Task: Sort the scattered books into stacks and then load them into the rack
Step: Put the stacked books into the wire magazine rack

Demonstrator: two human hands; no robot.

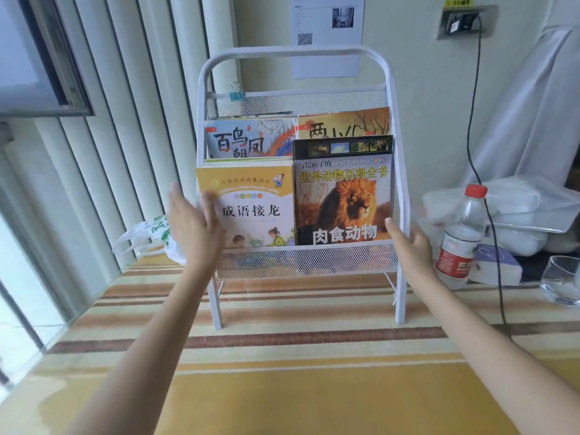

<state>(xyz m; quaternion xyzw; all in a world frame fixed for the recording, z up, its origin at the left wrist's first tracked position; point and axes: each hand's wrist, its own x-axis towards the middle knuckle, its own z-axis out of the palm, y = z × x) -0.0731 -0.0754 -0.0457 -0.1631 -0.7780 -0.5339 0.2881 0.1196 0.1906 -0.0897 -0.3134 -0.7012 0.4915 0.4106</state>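
Both hands are up at the rack, one to each side, well apart and gripping nothing. Her left hand is flat, fingers straight, its thumb against the left edge of the yellow book. Her right hand is loosely spread, fingers by the rack's right post near the lower corner of the lion book; whether it touches the post I cannot tell.

On the striped counter stands the white metal rack, loaded. Its lower mesh tier holds the yellow book on the left and the lion book on the right, both upright, covers facing out, side by side. Behind them the upper tier holds a blue bird book on the left and an orange book on the right, partly hidden by the front pair. A blue binder clip grips the top mesh rail.

Right of the rack, a red-capped water bottle stands, with a drinking glass beyond it.
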